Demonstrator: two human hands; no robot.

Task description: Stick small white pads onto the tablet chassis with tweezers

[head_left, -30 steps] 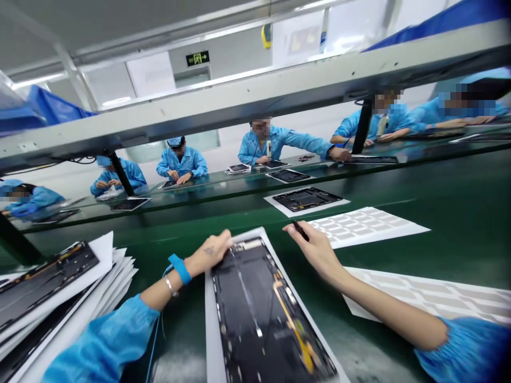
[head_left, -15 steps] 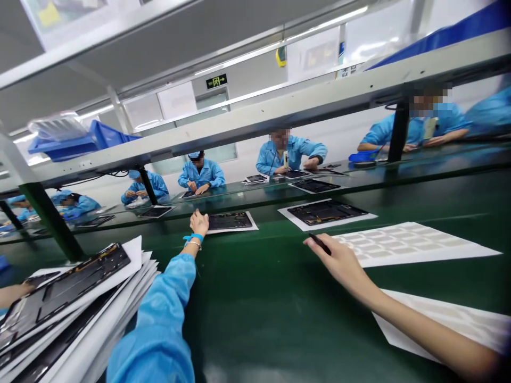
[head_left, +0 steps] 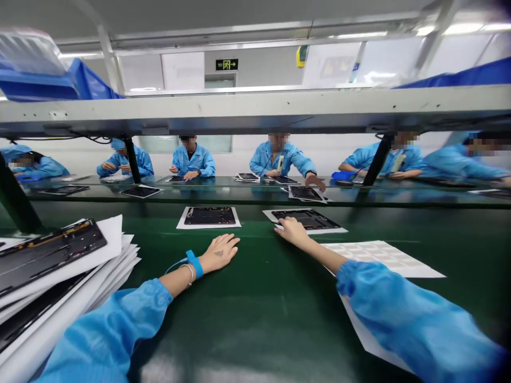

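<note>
My left hand, with a blue wrist strap, is over the green work surface, its fingers extended and holding nothing. Just beyond it, a black tablet-like panel lies on a white sheet. My right hand reaches to the near left edge of a second black panel, also on white paper. Its fingers are closed on a thin black pen-like tool, mostly hidden now. Whether the fingers touch the panel, I cannot tell.
A tall stack of black panels and white sheets stands at the left. Sheets of pale stickers lie under and beside my right arm. A shelf beam crosses above. Several co-workers in blue sit opposite.
My left hand has come off the left panel and back toward me. My right hand has moved forward and left to the right panel. The view has levelled.
</note>
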